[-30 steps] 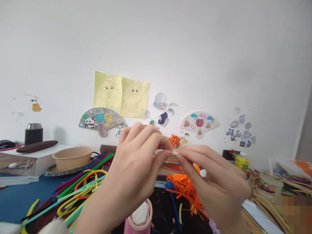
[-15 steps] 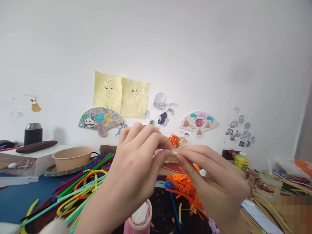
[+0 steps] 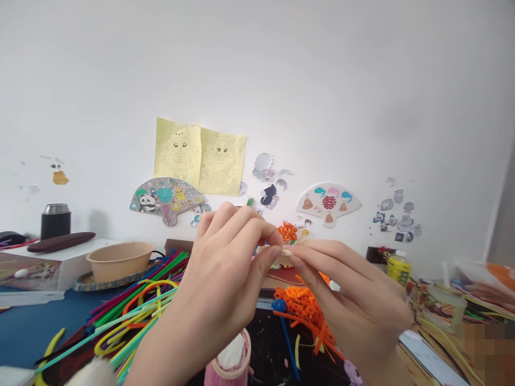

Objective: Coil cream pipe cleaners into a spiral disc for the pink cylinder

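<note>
My left hand (image 3: 225,268) and my right hand (image 3: 354,297) are raised in front of me, fingertips meeting in a pinch at the centre. Between them is a small pale piece (image 3: 286,251), too small to name. Both hands have their fingers pressed together on it. Below the hands lies a heap of orange pipe cleaners (image 3: 306,311) on a dark mat, with a blue one (image 3: 281,313) beside it. A spread of long coloured pipe cleaners (image 3: 137,305) lies under my left forearm.
A tan bowl (image 3: 119,259) sits on a plate at left, a black flask (image 3: 55,220) behind it on a white box. A pink cup (image 3: 231,362) stands near the front. Jars and a yellow bottle (image 3: 398,266) crowd the right. Drawings and paper fans hang on the wall.
Hardly anything differs. My right hand has shifted slightly and is a little blurred; the pinch between both hands holds in the same place.
</note>
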A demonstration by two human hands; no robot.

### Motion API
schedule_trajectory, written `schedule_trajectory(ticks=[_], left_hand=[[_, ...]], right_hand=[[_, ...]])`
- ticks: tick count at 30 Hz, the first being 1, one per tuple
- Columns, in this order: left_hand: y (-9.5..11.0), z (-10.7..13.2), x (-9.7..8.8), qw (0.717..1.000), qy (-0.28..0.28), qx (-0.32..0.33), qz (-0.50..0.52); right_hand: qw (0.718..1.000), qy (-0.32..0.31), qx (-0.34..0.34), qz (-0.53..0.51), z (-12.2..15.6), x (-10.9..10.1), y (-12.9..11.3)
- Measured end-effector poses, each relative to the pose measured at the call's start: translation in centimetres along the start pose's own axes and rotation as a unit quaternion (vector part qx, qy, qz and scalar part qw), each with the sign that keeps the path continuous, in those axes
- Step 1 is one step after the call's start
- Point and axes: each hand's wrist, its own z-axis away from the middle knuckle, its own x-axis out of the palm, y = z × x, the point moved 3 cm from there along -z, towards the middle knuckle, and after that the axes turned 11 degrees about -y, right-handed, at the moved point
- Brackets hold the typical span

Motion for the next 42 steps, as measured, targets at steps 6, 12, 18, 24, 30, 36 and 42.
schedule_trajectory(ticks=[6,12,18,24,30,36,42], left_hand=[[0.0,0.0,0.1,1.000,0.005,-0.006,-0.011],[0.0,0.0,0.1,1.000,0.007,-0.002,-0.009],[0.0,-0.1,0.0,1.000,0.011,0.001,-0.008],[0.1,-0.1,0.0,1.000,0.009,0.001,-0.010],[0.2,0.0,-0.1,1.000,0.018,0.001,0.000],[-0.2,0.1,-1.2,0.995,0.089,-0.032,0.039],[-1.2,-0.2,-0.7,0.992,0.062,-0.062,0.095]], right_hand=[[1.000,0.003,-0.001,0.009,-0.2,-0.1,-0.1],[1.000,0.000,-0.004,0.003,-0.1,0.0,0.0],[1.000,0.000,-0.006,0.007,0.1,0.1,0.0],[1.000,0.000,-0.007,-0.007,-0.1,0.0,0.0],[0.999,-0.014,0.003,-0.047,0.0,0.1,0.1],[0.971,-0.020,0.173,-0.165,0.6,0.4,1.1],[0.912,0.023,0.289,-0.292,0.8,0.6,2.3]])
